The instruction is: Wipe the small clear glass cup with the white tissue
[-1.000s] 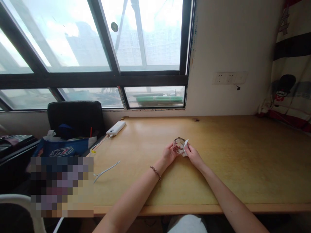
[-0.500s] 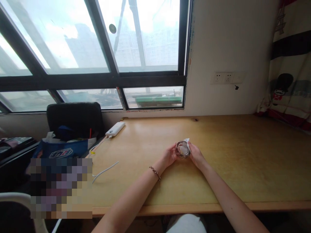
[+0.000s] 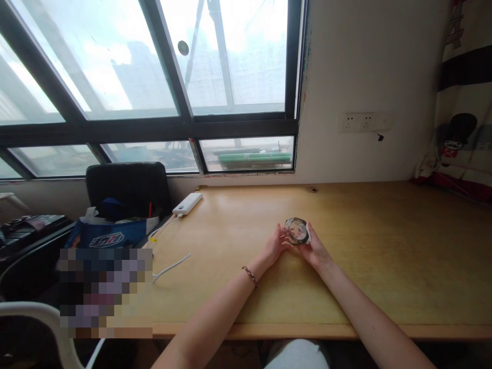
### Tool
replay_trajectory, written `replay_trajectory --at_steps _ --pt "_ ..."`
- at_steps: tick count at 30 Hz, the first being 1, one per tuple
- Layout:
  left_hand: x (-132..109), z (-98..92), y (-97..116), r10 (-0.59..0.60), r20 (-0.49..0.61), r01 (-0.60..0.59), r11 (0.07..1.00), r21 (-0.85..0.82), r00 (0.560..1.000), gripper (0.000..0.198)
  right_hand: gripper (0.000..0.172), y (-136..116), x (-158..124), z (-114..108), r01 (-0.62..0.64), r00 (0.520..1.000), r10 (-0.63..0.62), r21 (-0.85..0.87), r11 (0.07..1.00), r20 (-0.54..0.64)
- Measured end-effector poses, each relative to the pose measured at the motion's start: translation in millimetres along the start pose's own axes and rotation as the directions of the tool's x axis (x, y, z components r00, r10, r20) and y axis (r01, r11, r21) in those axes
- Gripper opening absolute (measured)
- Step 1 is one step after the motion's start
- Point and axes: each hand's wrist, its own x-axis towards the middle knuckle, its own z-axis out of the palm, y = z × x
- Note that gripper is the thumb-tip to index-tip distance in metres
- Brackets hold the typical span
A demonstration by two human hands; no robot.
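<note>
Above the wooden desk, between my two hands, is a clear, round glass dish (image 3: 296,231) with a thick, shiny rim, resembling an ashtray. It is tilted, its round opening facing me. My left hand (image 3: 275,247) has its fingers closed at the dish's left edge. On the other side, my right hand (image 3: 314,249) grips the right edge and underside. A thin white piece, perhaps a tissue (image 3: 308,233), shows between the right hand and the glass. Most of this white piece is hidden by the right hand.
The wooden desk (image 3: 384,261) stretches under both arms. A white power bank (image 3: 188,204) with a white cable (image 3: 171,267) lies at its left side. Beyond that edge stand a black chair (image 3: 128,182) and a blue bag (image 3: 111,237). A window and wall sockets (image 3: 359,122) are behind.
The glass dish has turned and tilted in my hands. My right hand has shifted lower around it, and less of the white piece shows. The whole view has swung slightly left.
</note>
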Motion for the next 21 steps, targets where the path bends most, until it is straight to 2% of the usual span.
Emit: replay_trajectory --at_steps 3,5,7,9,12,14,17,21 --pt "-4 3.1 -2 0.031 0.071 -0.037 0.995 0.088 0.997 0.027 0.046 -4 3 -5 0.08 0.991 -0.068 0.102 0.992 -0.116" --pt "-7 8.4 -5 0.047 0.13 -0.072 0.978 0.194 0.99 0.038 0.042 -5 3 -7 0.079 0.99 -0.05 0.232 0.97 -0.129" --pt "-11 15.8 -7 0.079 0.159 -0.119 0.958 0.262 0.984 0.055 0.039 -5 1 -6 0.028 0.997 0.002 0.358 0.933 -0.083" --pt "-15 23.8 -7 0.123 0.152 -0.16 0.951 0.263 0.981 0.058 0.039 -3 0 -4 -0.044 0.998 0.06 0.424 0.904 -0.022" --pt "-20 32.8 -3 0.198 0.099 -0.215 0.952 0.219 0.975 0.049 0.04 2 -2 2 -0.117 0.993 0.108 0.434 0.893 0.046" --pt "-22 35.4 0 0.244 0.046 -0.248 0.947 0.204 0.969 0.051 0.039 6 -2 8 -0.124 0.991 0.094 0.425 0.897 0.09" --pt "-20 33.7 3 0.275 -0.009 -0.267 0.941 0.21 0.962 0.058 0.037 7 -4 15 -0.11 0.986 0.049 0.402 0.909 0.16" --pt "-16 26.1 6 0.268 -0.044 -0.251 0.94 0.23 0.962 0.052 0.031 3 -8 18 -0.133 0.977 0.065 0.343 0.93 0.205"
